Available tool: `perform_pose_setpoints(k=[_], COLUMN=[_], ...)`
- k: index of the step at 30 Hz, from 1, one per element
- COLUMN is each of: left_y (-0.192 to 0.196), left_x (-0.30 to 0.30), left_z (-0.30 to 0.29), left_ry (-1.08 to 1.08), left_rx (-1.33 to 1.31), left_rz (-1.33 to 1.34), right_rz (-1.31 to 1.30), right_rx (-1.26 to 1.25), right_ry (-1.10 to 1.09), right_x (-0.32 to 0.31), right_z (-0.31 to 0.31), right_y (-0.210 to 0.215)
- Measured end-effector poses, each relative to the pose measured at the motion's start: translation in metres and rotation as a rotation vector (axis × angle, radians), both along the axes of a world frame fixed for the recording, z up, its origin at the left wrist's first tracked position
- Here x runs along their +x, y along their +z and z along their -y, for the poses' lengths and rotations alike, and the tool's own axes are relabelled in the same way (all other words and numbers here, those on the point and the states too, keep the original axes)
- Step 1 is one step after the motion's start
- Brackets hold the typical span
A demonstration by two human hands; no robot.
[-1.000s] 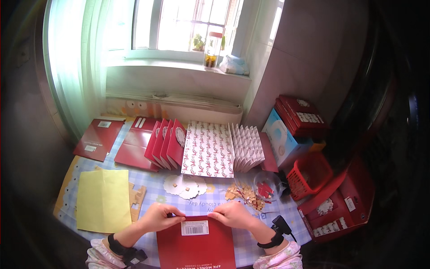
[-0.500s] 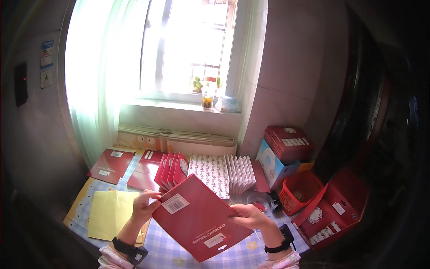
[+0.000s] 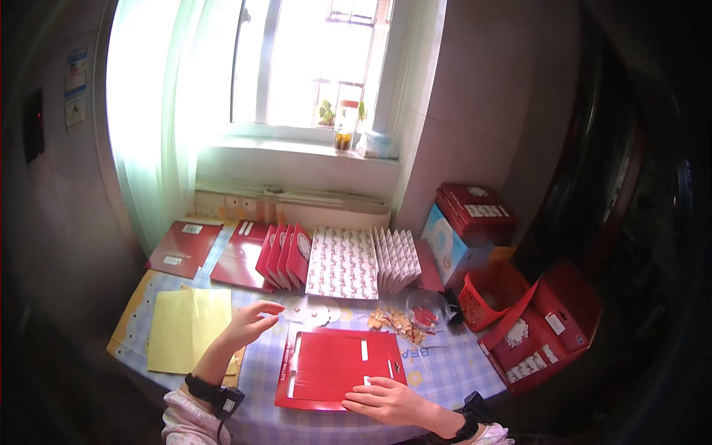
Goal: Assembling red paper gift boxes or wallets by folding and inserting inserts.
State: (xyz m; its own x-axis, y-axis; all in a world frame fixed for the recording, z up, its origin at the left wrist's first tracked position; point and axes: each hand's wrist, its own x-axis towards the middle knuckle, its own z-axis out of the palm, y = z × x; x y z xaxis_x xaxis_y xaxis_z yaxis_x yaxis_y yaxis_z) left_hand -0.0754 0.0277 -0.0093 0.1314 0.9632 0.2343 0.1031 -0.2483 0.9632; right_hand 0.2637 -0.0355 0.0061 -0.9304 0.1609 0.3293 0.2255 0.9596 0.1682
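A red cardboard wallet sleeve (image 3: 326,363) lies flat on the checked tablecloth in front of me, with white cut-out areas and a slot showing. My right hand (image 3: 386,403) rests on its near right corner, fingers stretched out flat. Above the tablecloth, just past the sleeve's far left corner, my left hand (image 3: 256,322) is raised with its fingers apart and nothing in it. White scalloped paper labels (image 3: 315,311) lie close to that hand. Small orange-brown pieces (image 3: 400,324) are scattered beyond the sleeve, beside a clear bowl (image 3: 428,310) with red bits inside.
Yellow paper sheets (image 3: 185,330) lie at left. Along the back stand red folded cards (image 3: 285,256), a patterned white sheet (image 3: 343,263) and pleated white cards (image 3: 397,259). To the right are a red basket (image 3: 482,300), an open red box (image 3: 545,330) and a blue-white box (image 3: 449,252).
The red sleeve, held up tilted between both hands before, now lies on the tablecloth with its other face up. My left hand has let go; my right hand has come down onto it.
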Motion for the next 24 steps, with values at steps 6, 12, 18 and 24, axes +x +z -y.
perform_pose_setpoints(k=[6,12,18,24], left_y=[-0.017,-0.022,-0.03,-0.027], left_x=[0.017,0.038,0.038,0.043], left_z=[-0.016,-0.008,-0.004,-0.002], left_ry=[-0.13,-0.085,-0.079,-0.081], left_rx=[0.18,0.138,0.191,0.213], left_rz=[-0.667,-0.81,-0.887,-0.936], right_rz=[-0.166,-0.577,-0.685,-0.837], right_rx=[-0.483,-1.073,-1.493,-1.726], right_ry=[-0.114,-0.38,-0.517,-0.388], right_x=[-0.002,-0.027,-0.038,-0.036], right_z=[-0.016,-0.082,-0.117,-0.117], right_y=[-0.014,-0.027,-0.029,-0.041])
